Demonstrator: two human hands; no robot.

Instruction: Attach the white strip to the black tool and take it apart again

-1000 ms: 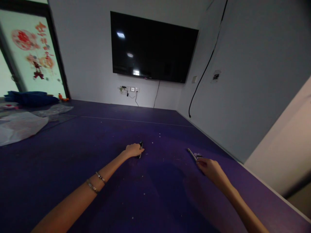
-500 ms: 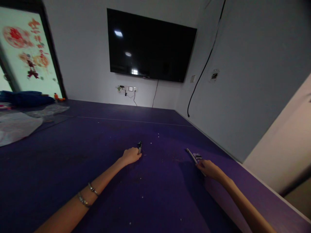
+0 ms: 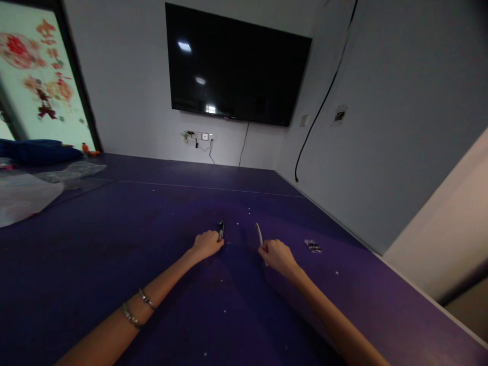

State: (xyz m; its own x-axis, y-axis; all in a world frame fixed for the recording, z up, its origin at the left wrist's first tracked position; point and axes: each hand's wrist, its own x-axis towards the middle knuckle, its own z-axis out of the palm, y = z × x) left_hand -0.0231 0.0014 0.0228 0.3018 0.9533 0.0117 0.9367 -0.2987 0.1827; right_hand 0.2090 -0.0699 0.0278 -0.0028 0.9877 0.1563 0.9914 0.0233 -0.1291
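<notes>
Right of both hands (image 3: 280,256), small packet (image 3: 313,246), far left, crumpled plastic (image 3: 28,195)

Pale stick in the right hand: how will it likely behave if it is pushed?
The stick is probably stiff: its free end juts from the right hand without visible drooping. Being slender, it is likely light. Its apparent curve may hinder rolling.

The hands (image 3: 206,244) partly hide the dark-headed tool (image 3: 221,231) and pale stick (image 3: 260,234); the left edge crops the door (image 3: 23,112).
</notes>
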